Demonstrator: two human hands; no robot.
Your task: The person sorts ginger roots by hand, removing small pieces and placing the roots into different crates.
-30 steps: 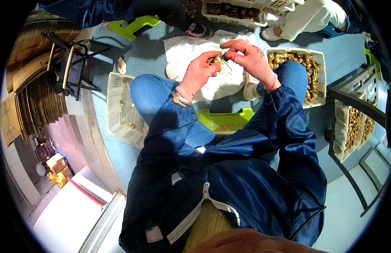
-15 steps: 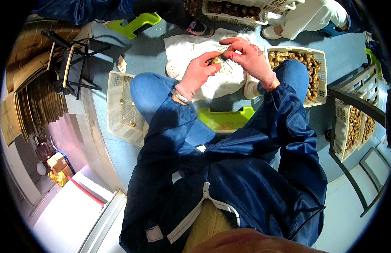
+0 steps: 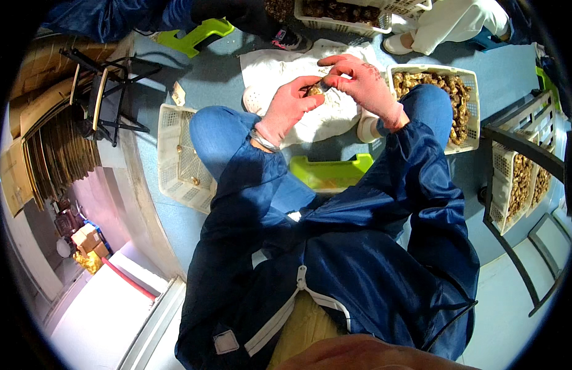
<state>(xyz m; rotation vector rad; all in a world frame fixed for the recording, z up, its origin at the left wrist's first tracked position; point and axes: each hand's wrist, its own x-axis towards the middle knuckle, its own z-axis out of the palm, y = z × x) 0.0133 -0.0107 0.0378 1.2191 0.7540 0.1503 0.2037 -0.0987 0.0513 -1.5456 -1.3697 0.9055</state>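
Both of my hands wear pink gloves and are raised close together over a white cloth [image 3: 267, 66] spread on the floor between my knees. My left hand [image 3: 285, 112] pinches a small, lumpy brown-and-cream piece [image 3: 314, 90] between thumb and fingers. The fingers of my right hand [image 3: 367, 87] are drawn together at the far right side of that piece. Something small and dark shows at its fingertips, too small to name. By my right knee stands a white crate [image 3: 476, 114] full of similar brown lumpy pieces. By my left knee, another white crate [image 3: 175, 139] holds only a few.
A low green stool [image 3: 332, 174] sits between my legs. At the left are a black folding chair [image 3: 104, 92] and stacked flat cardboard [image 3: 58, 151]. A dark metal frame [image 3: 526, 151] with filled crates stands right. Across the cloth, people's legs flank another filled crate [image 3: 341, 26].
The piece in my left hand has turned slightly and shows more of its rounded side. My right fingertips have shifted a little left, closer to it.
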